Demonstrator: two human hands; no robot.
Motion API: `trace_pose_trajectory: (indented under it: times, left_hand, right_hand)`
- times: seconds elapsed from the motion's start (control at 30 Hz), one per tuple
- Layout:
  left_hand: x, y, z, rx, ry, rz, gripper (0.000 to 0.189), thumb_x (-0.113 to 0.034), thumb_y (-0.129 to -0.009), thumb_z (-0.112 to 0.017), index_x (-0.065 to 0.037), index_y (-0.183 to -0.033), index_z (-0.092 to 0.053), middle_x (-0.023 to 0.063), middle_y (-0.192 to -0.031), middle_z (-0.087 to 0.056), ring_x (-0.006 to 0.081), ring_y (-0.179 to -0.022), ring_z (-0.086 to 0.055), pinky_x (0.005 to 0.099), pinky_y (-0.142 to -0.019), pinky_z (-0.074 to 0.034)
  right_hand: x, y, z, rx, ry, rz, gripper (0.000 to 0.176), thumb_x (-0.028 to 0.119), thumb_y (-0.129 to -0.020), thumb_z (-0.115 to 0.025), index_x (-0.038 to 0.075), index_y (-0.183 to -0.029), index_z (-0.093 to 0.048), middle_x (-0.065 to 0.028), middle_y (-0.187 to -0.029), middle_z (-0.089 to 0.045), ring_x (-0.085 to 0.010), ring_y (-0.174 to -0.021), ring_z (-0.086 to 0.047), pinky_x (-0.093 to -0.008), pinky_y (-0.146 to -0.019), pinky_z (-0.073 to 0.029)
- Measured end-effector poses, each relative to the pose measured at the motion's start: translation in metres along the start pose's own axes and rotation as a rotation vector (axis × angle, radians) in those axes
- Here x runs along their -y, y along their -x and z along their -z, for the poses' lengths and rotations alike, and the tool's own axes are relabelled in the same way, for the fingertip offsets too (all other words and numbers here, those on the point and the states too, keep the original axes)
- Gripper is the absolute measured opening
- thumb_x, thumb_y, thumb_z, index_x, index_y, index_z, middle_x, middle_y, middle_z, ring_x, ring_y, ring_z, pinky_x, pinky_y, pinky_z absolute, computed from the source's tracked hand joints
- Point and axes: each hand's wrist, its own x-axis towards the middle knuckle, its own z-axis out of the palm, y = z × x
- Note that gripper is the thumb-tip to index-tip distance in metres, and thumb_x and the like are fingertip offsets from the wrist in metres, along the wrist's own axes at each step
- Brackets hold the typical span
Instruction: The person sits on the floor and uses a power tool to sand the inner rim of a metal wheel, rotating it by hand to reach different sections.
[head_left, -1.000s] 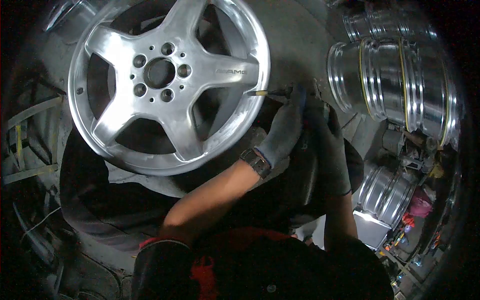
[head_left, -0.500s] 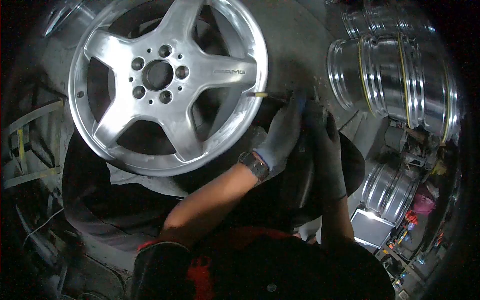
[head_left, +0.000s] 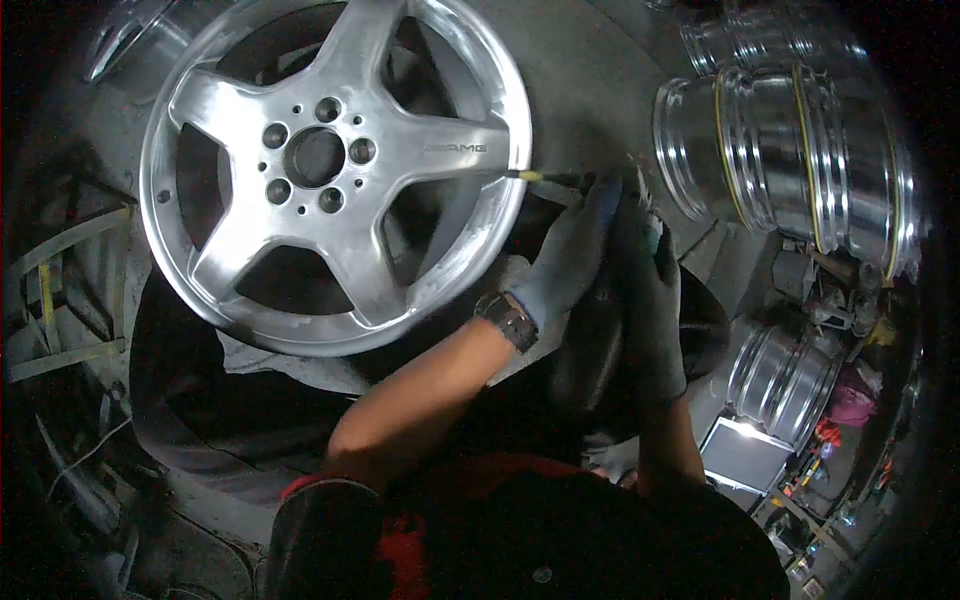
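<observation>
A polished five-spoke alloy wheel (head_left: 340, 240) lies face up before me, with AMG lettering on its right-hand spoke. My left hand (head_left: 575, 240), in a grey work glove with a watch at the wrist, is closed round a dark tool with a thin shaft (head_left: 550, 178). The shaft has a yellowish section, and its narrow end reaches the wheel's right rim near the lettered spoke. My right hand (head_left: 650, 300), also gloved, is closed beside the left at the tool's rear. Shadow and the gloves hide most of the tool's body.
Several shiny wheel barrels (head_left: 780, 160) stand at the right, with another rim (head_left: 785, 375) below them. A bright rectangular panel (head_left: 745, 455) sits at the lower right near small clutter. Metal frame bars (head_left: 65, 350) are on the left.
The tool's thin shaft has swung slightly upward along the wheel's right rim. Both hands keep their closed hold, with only a small shift. The wheel appears very slightly shifted in view.
</observation>
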Motion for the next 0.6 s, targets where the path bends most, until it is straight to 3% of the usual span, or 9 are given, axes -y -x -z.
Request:
trace_pose_trajectory:
  times: [0.17, 0.23, 0.33, 0.47, 0.53, 0.6]
  left_hand:
    - [-0.01, 0.003, -0.004, 0.031, -0.076, 0.064, 0.065, -0.052, -0.115, -0.037, 0.003, -0.142, -0.059, 0.0145, -0.135, -0.065, 0.0204, -0.126, -0.057, 0.0347, -0.112, -0.04]
    - [0.01, 0.01, -0.001, -0.02, 0.106, 0.016, 0.069, -0.056, -0.114, -0.036, 0.004, -0.14, -0.06, 0.0133, -0.132, -0.066, 0.0182, -0.121, -0.057, 0.0349, -0.109, -0.041]
    - [0.009, 0.02, -0.002, -0.058, 0.095, 0.038, 0.071, -0.06, -0.112, -0.039, 0.002, -0.14, -0.062, 0.0108, -0.133, -0.066, 0.0162, -0.122, -0.057, 0.0348, -0.107, -0.043]
    - [-0.006, 0.011, -0.002, -0.014, -0.032, 0.02, 0.072, -0.061, -0.111, -0.04, 0.001, -0.14, -0.061, 0.0101, -0.133, -0.065, 0.0159, -0.121, -0.057, 0.0339, -0.108, -0.042]
    - [-0.017, 0.01, 0.001, 0.019, -0.354, 0.06, 0.072, -0.06, -0.112, -0.04, 0.001, -0.142, -0.06, 0.012, -0.136, -0.065, 0.018, -0.125, -0.057, 0.0349, -0.11, -0.041]
    - [-0.004, 0.013, 0.0, 0.008, -0.187, 0.095, 0.073, -0.06, -0.112, -0.039, 0.002, -0.144, -0.059, 0.0143, -0.139, -0.065, 0.0211, -0.128, -0.057, 0.0358, -0.111, -0.041]
  right_hand:
    - [-0.004, 0.001, 0.004, -0.015, 0.015, 0.021, 0.051, 0.018, -0.105, -0.068, 0.002, -0.149, -0.047, -0.0117, -0.13, -0.066, -0.0188, -0.115, -0.065, -0.032, -0.096, -0.055]
    - [-0.005, 0.01, 0.002, 0.014, 0.028, -0.003, 0.051, 0.018, -0.105, -0.069, 0.002, -0.148, -0.047, -0.0116, -0.13, -0.066, -0.0189, -0.115, -0.065, -0.0326, -0.096, -0.056]
    - [-0.008, 0.014, 0.002, 0.006, 0.067, -0.022, 0.05, 0.018, -0.105, -0.069, 0.002, -0.148, -0.048, -0.0113, -0.131, -0.066, -0.0186, -0.115, -0.065, -0.033, -0.096, -0.055]
    - [-0.001, 0.01, -0.002, -0.008, 0.024, -0.035, 0.053, 0.018, -0.105, -0.069, 0.002, -0.15, -0.046, -0.0117, -0.133, -0.065, -0.0197, -0.118, -0.064, -0.0335, -0.099, -0.055]
    - [-0.011, 0.006, 0.003, -0.015, -0.075, 0.002, 0.055, 0.019, -0.105, -0.07, 0.002, -0.151, -0.046, -0.012, -0.134, -0.065, -0.0201, -0.12, -0.064, -0.0338, -0.1, -0.055]
    - [-0.017, 0.01, 0.008, -0.016, -0.025, 0.011, 0.054, 0.021, -0.105, -0.07, 0.002, -0.15, -0.047, -0.0118, -0.134, -0.065, -0.0196, -0.12, -0.064, -0.0337, -0.099, -0.055]
